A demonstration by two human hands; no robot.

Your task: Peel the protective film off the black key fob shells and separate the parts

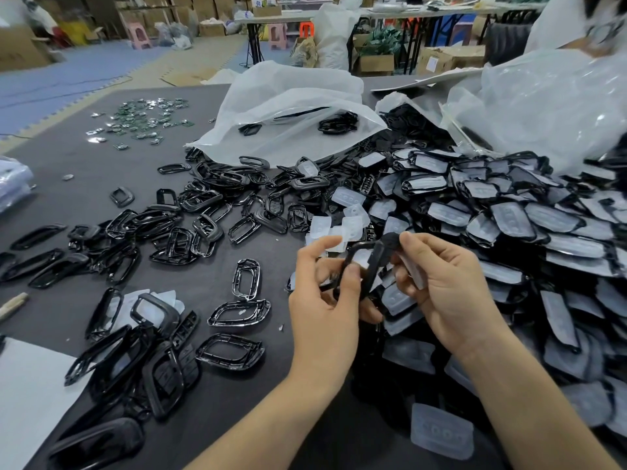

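Both fists closed on it: we pinch black key fob shell (376, 266) between left hand (325, 300) and right hand (448, 293), over dark grey table (101, 157). Film-covered shells (543, 225) heaped at 3 o'clock, bare frames (190, 218) at 9, white bag (281, 106) at 12, cardboard boxes (375, 64) beyond.

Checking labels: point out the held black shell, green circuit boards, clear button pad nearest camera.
held black shell (375, 266): head view, its side bar.
green circuit boards (146, 118): head view, middle of pile.
clear button pad (441, 432): head view, its centre.

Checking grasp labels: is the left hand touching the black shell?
Touching. Head view shows the left hand pinching the black shell under its thumb.
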